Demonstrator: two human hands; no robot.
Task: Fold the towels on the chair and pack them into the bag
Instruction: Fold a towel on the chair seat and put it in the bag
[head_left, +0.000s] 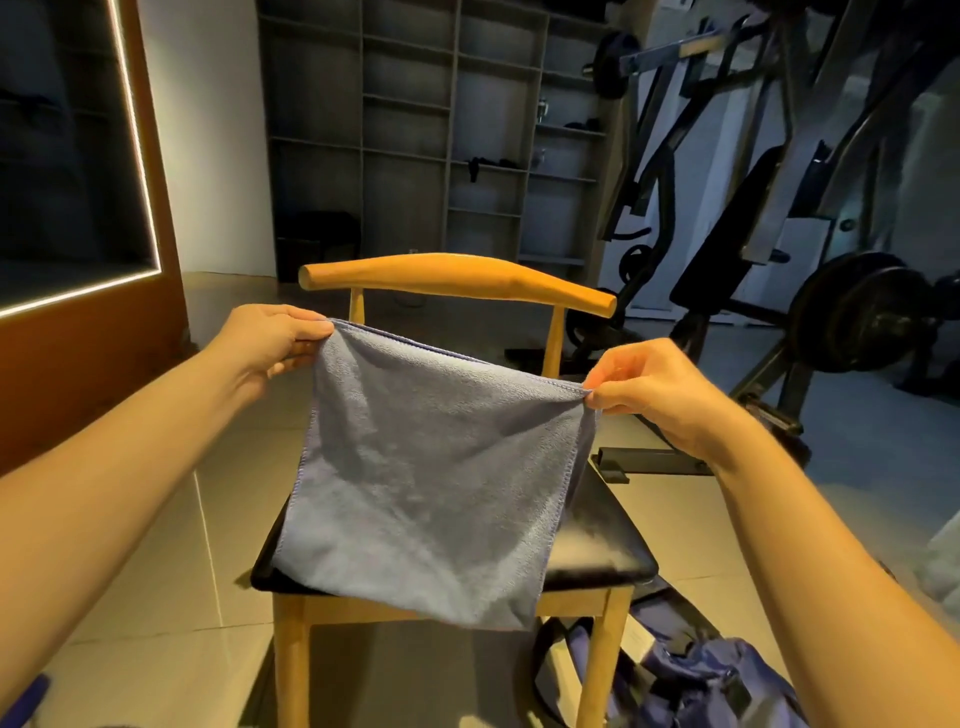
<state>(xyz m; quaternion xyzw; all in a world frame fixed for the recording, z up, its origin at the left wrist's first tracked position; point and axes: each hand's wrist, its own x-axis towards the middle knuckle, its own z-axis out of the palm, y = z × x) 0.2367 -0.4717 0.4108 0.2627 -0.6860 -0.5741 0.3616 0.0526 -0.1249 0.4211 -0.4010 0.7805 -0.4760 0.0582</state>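
Two hands on one towel (436, 467), why? asks one.

So it hangs flat, says the other. The left hand (275, 338) pinches one top corner and the right hand (654, 389) pinches the other. It is up in the air, over the chair (457, 278) seat.

And next?

I think it gets folded. The bag (722, 670) waits on the floor by the chair.

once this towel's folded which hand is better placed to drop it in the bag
Right, probably: the blue bag lies on the floor by the chair's leg, on the right hand's side. The left hand pinches the towel's opposite corner, farther from it.
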